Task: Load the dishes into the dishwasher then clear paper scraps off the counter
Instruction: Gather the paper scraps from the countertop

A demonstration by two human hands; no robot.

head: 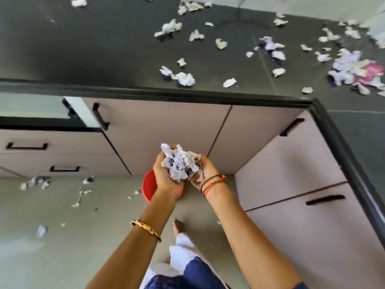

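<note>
A bundle of crumpled white paper scraps point(180, 162) is cupped between my left hand point(165, 177) and my right hand point(203, 171), fingers curled round it from both sides. Both hands hover below the counter's edge, right above a red bin point(149, 185) on the floor, which they partly hide. Several more paper scraps point(184, 78) lie scattered over the dark counter point(83, 49), with a denser pile and a pink piece point(369, 73) at the far right.
Pale cabinet doors point(166, 130) with black handles run under the L-shaped counter. A drawer stack point(52, 151) stands at the left. Loose scraps point(36, 182) litter the floor at the left. My foot point(179, 227) stands behind the bin.
</note>
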